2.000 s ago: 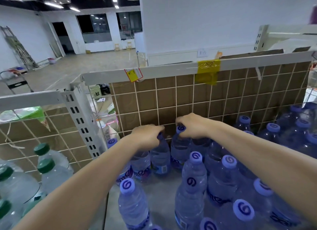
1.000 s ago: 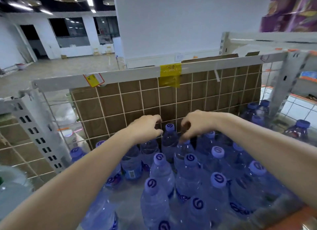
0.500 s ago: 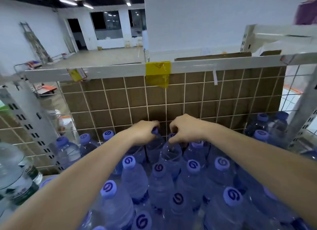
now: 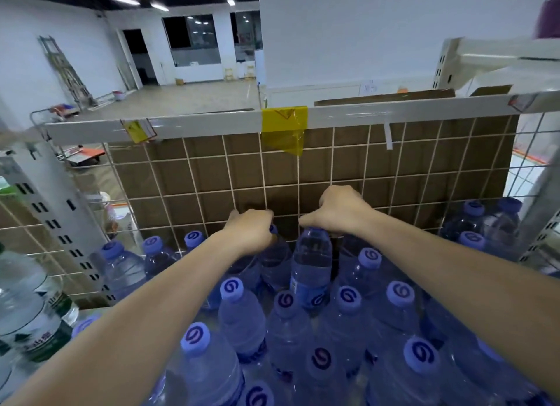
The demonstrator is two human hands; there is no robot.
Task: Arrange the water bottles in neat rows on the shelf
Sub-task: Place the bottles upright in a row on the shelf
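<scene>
clear blue-tinted plastic water bottles [image 4: 242, 317] with lilac swirl-marked caps, packed upright across the grey metal shelf [image 4: 194, 126]. left hand [image 4: 250, 231] at 12 o'clock, fingers curled over the cap of a back-row bottle [image 4: 274, 261]. right hand [image 4: 341, 210] just beside at 1 o'clock, pinching the cap of a neighbouring bottle [image 4: 312, 263]. white wire grid backed with brown cardboard [image 4: 333, 169] right behind both

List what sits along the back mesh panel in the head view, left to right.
Slotted upright → small yellow tag → left hand → yellow tape → right hand → white strip.
</scene>
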